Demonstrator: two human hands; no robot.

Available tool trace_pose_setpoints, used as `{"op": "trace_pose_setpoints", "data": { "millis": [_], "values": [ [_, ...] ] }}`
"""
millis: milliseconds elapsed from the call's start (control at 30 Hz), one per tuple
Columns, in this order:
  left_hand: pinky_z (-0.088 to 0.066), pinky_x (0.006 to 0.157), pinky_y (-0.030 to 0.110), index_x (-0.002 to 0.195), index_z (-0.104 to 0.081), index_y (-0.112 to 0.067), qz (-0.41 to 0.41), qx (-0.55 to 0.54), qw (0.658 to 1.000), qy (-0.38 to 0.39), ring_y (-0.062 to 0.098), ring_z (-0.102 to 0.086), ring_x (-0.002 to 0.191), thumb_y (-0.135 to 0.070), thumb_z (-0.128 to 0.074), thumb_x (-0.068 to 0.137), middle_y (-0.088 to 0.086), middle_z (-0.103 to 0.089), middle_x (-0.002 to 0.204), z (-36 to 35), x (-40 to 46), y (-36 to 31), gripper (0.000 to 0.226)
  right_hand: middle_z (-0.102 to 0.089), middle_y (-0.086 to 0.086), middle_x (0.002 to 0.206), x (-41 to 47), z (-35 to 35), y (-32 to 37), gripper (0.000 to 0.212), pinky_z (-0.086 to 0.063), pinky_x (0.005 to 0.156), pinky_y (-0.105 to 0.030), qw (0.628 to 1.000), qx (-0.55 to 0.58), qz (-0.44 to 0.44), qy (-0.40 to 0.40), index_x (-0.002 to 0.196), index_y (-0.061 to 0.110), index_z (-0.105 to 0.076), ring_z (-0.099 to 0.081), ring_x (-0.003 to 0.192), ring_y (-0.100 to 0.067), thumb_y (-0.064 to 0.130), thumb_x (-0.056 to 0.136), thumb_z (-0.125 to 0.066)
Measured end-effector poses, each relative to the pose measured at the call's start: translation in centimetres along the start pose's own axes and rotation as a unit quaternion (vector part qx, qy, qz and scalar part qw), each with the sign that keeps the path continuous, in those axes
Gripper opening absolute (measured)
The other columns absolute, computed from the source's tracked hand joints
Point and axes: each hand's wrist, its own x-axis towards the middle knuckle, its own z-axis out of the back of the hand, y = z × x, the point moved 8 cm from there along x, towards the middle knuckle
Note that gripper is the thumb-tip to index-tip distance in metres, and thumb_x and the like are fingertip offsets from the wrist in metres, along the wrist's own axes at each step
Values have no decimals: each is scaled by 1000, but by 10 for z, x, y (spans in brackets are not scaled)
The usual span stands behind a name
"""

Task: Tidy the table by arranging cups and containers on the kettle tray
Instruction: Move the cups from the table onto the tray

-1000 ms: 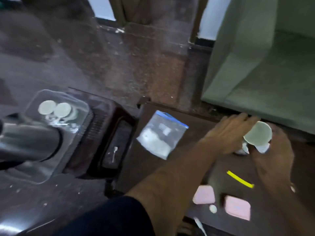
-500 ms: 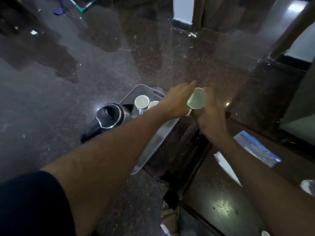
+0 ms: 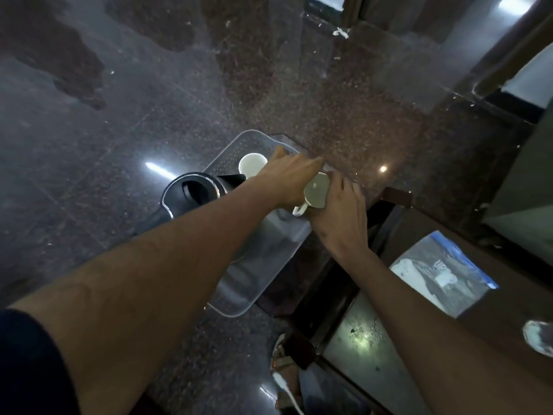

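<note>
A white cup [image 3: 315, 191] with a small handle is tilted, its mouth facing me, above the far right part of the clear plastic tray [image 3: 263, 274]. My right hand [image 3: 338, 217] grips it from the right. On its left side, my left hand [image 3: 287, 178] closes against it. A black kettle [image 3: 194, 193] with a steel rim stands on the tray's left side. Another white cup [image 3: 251, 164] sits upright at the tray's far end, just left of my left hand.
The tray rests on a dark wooden stand [image 3: 302, 283] over a polished stone floor. To the right, a dark table [image 3: 493, 324] holds a zip bag with a blue seal [image 3: 440, 271] and a white object [image 3: 538, 336] at the frame's edge. A white cable [image 3: 284, 384] lies below.
Both hands carried the white cup from the table leftward to above the tray. It now sits a little lower and nearer the tray than half a second ago.
</note>
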Motion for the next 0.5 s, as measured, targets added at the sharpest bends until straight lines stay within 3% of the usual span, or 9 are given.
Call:
{"op": "trace_pose_setpoints", "data": {
  "millis": [167, 367, 500],
  "values": [
    [-30, 89, 43, 124, -47, -17, -23, 17, 1000, 9, 33, -67, 103, -28, -69, 89, 1, -67, 102, -4, -2, -8, 43, -60, -1, 120, -11, 7, -7, 63, -45, 103, -41, 999, 7, 20, -35, 138, 20, -50, -52, 113, -23, 35, 79, -68],
    [-36, 100, 48, 139, -48, -23, -35, 95, 995, 9, 28, -52, 129, -35, -83, 76, 4, -59, 133, -31, 1, -3, 73, -61, -4, 124, -9, -8, 7, 58, -44, 101, -38, 992, -118, 31, 11, 132, 17, -54, -52, 118, -24, 36, 82, -75],
    [-34, 104, 49, 142, -50, -23, -22, 107, 994, 7, 32, -46, 135, -37, -81, 78, 8, -54, 142, -33, -8, 17, 73, -60, -7, 127, 1, -18, 33, 52, -41, 99, -38, 989, -147, 26, 24, 134, 13, -54, -52, 116, -25, 36, 88, -52]
  ]
}}
